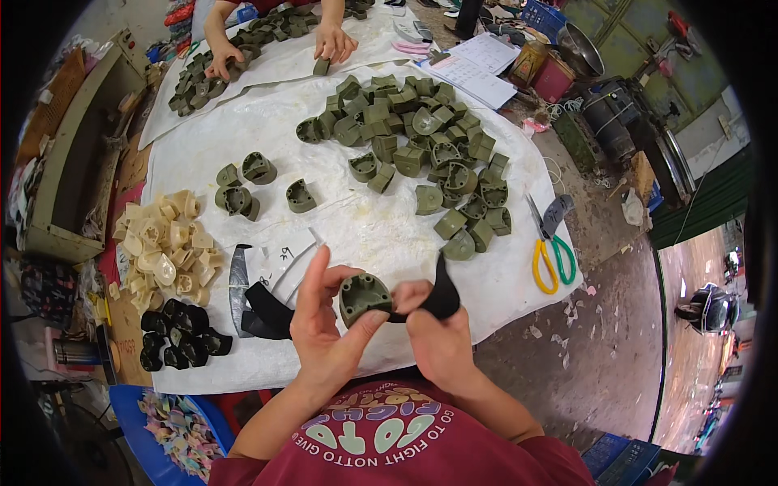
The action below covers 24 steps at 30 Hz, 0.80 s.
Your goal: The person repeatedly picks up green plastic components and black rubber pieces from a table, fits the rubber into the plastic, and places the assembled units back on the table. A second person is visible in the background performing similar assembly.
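Observation:
Above the near edge of the cloth-covered table, my left hand (322, 328) is closed round an olive-green shoe heel (365, 298), its hollow, holed side turned up. Close on its right, my right hand (444, 344) pinches a curved black strip (442, 293); its fingers are slightly blurred. The strip reaches toward the heel, but I cannot tell whether they touch. More black strips (266, 312) lie left of my left hand, beside pale curved pieces (293, 263). A few loose olive heels (301, 196) sit farther off, with a large heap of olive heels (405, 121) behind to the right.
Cream heels (166, 251) and black heels (182, 334) are piled at the left. Yellow-and-green-handled scissors (545, 263) lie at the right edge. A co-worker's hands (334, 42) handle olive heels across the table. Papers (478, 69) lie far right; a blue basin (130, 413) holds colourful scraps.

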Motion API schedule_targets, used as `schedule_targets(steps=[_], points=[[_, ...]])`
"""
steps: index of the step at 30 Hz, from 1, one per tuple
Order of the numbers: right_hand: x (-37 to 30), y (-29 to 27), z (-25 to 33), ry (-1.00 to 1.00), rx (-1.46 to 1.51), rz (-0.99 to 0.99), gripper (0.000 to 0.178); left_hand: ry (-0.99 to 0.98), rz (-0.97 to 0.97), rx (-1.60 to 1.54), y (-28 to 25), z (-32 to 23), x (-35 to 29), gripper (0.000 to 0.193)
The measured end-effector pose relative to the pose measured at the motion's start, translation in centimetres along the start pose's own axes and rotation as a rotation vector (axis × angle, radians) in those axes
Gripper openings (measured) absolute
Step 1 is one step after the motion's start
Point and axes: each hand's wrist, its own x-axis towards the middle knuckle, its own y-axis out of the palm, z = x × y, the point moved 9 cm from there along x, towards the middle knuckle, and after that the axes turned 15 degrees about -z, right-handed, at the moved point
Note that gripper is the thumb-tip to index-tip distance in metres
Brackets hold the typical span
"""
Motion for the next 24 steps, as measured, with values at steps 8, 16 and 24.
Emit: schedule_targets(steps=[8, 16, 24], points=[[1.4, -1.2, 0.3, -0.019, 0.039, -0.133, 0.015, -0.06, 0.039, 0.005, 0.6, -0.2, -0.2, 0.091], [1.9, -1.3, 0.2, 0.067, 0.081, -0.075, 0.013, -0.165, 0.139, -0.061, 1.1, 0.2, -0.9, 0.092], [2.3, -1.5, 0.2, 0.104, 0.092, -0.083, 0.011, 0.001, 0.326, 0.141, 2.0, 0.1, -0.9, 0.093]])
